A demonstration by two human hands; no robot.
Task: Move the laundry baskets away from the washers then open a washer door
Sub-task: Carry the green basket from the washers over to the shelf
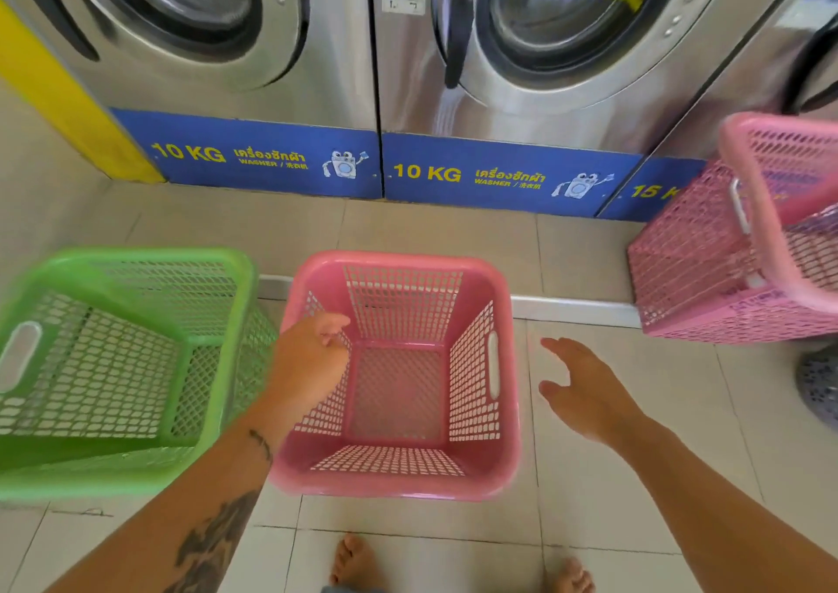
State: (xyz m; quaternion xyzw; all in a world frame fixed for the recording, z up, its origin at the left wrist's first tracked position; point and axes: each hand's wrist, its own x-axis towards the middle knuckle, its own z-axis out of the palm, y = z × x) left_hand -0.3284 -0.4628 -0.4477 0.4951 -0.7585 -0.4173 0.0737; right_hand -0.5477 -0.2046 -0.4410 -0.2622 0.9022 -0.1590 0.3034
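A pink laundry basket (pixel 399 479) stands on the tiled floor in front of me, empty. My left hand (pixel 313 352) grips its left rim, fingers curled over the edge. My right hand (pixel 585 388) hovers open just right of the basket, not touching it. A green basket (pixel 136 456) sits to the left, close beside the pink one. A second pink basket (pixel 707 270) stands tilted at the right, near the washers. Two steel 10 KG washers (pixel 254 89) (pixel 535 112) face me with round doors shut; the right one's door handle (pixel 455 39) is black.
A yellow panel (pixel 59 103) flanks the left washer. A third washer (pixel 743 71), marked 15 KG, stands at the far right. A low metal floor strip (pixel 576 309) runs behind the baskets. My bare feet (pixel 353 565) are at the bottom; a patterned object (pixel 818 384) lies at the right edge.
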